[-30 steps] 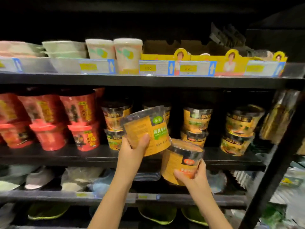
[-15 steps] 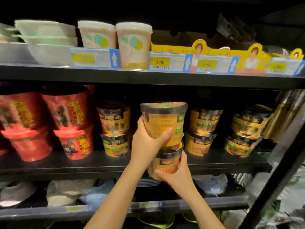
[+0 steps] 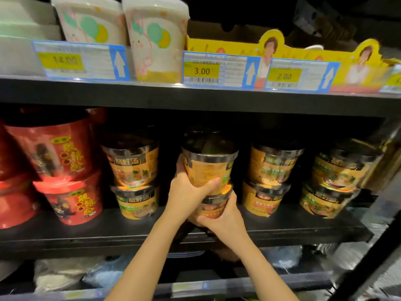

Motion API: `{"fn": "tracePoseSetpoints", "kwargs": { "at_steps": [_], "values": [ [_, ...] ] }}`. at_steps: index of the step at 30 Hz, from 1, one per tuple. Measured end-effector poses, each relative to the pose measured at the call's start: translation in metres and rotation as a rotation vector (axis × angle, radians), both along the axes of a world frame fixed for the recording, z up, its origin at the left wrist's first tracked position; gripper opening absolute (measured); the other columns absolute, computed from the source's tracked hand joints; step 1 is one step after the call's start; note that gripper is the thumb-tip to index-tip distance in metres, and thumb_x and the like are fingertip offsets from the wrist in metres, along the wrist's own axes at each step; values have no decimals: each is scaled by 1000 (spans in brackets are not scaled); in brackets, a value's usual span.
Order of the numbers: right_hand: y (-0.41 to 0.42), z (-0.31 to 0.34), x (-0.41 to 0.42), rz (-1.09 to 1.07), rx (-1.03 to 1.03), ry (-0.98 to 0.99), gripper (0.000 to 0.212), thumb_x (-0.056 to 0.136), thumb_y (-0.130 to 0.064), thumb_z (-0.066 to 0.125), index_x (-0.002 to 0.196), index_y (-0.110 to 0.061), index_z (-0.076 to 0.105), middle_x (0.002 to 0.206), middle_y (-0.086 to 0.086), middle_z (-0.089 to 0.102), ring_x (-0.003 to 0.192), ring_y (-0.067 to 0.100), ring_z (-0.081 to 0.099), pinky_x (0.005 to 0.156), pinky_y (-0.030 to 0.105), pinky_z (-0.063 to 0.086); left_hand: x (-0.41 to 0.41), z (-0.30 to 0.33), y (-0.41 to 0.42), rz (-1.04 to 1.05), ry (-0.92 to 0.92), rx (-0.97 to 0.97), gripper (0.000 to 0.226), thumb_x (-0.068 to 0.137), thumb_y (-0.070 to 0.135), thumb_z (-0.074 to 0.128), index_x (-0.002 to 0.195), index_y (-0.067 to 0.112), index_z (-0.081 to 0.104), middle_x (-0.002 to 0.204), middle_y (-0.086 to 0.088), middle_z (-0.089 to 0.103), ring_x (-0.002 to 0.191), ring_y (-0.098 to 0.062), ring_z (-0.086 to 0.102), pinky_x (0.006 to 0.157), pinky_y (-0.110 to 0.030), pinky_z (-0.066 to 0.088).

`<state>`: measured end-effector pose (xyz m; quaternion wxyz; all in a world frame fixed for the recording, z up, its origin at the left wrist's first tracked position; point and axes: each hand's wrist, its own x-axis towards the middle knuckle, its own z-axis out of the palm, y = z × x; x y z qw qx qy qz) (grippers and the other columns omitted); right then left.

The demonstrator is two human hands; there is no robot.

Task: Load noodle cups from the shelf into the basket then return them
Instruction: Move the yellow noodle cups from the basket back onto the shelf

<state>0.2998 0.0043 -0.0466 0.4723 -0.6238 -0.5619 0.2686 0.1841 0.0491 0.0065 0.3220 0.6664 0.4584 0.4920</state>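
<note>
The left hand [image 3: 186, 196] and right hand [image 3: 223, 220] half hide two stacked noodle cups, the upper cup [image 3: 208, 168] and the lower cup [image 3: 214, 206], each hand clamped on one. They sit at the black shelf [image 3: 86, 233] (dim, crowded store aisle).

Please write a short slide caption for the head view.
Two hands, left hand and right hand, hold stacked yellow noodle cups at the middle shelf.

Single head-worn wide-angle view, aimed forward and slightly down at the middle shelf [image 3: 130, 233] from close range. Price tags [image 3: 217, 69] on the shelf above are seen near the top edge; both forearms are seen entering from the bottom. Frame edges are bent by the lens.
</note>
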Motion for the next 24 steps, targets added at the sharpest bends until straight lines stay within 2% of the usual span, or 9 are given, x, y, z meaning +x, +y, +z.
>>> {"fn": "tracePoseSetpoints", "kwargs": {
  "at_steps": [3, 6, 9, 13, 20, 24],
  "values": [
    [12, 1, 3, 3, -42, -8, 76, 61, -40, 83, 113, -27, 30, 114, -10, 51, 108, 11, 55, 84, 24, 47, 4, -2, 9, 37, 28, 25, 101, 64, 47, 77, 142, 15, 23, 121, -3, 55, 113, -20, 54, 85, -23, 42],
    [24, -2, 5, 3, -80, -8, 82, 57, -47, 84, 115, -27, 30, 119, -8, 52, 111, 13, 54, 92, 29, 48, 5, -4, 17, 53, 3, 24, 110, 54, 55, 70, 144, 19, 19, 132, -5, 51, 119, -20, 51, 91, -25, 42],
    [32, -4, 6, 7, -112, -30, 89, 53, -54, 82, 120, -26, 32, 122, -6, 53, 113, 15, 54, 95, 34, 49, 6, -6, 22, 60, -23, 4, 113, 51, 56, 75, 144, 20, 21, 136, -5, 48, 123, -20, 48, 96, -27, 42],
    [35, -2, 7, 17, -111, -55, 91, 57, -51, 83, 127, -19, 35, 116, -8, 52, 110, 12, 54, 90, 27, 49, 6, -6, 24, 114, -53, 25, 119, 40, 66, 65, 143, 20, 24, 136, -5, 48, 123, -20, 48, 99, -34, 44],
    [36, -4, 9, 28, -156, -77, 90, 57, -53, 82, 127, -16, 39, 118, -5, 54, 111, 14, 55, 92, 31, 50, 6, -8, 21, 137, -6, 20, 117, 43, 70, 61, 142, 18, 25, 133, -7, 50, 121, -22, 50, 99, -40, 46],
    [36, -2, 9, 40, -175, -70, 81, 59, -49, 82, 122, -15, 43, 113, -5, 55, 109, 13, 56, 91, 32, 50, 5, -4, 17, 123, 5, 22, 114, 47, 69, 62, 142, 16, 25, 130, -7, 51, 118, -22, 51, 97, -36, 45]
  ]
}}
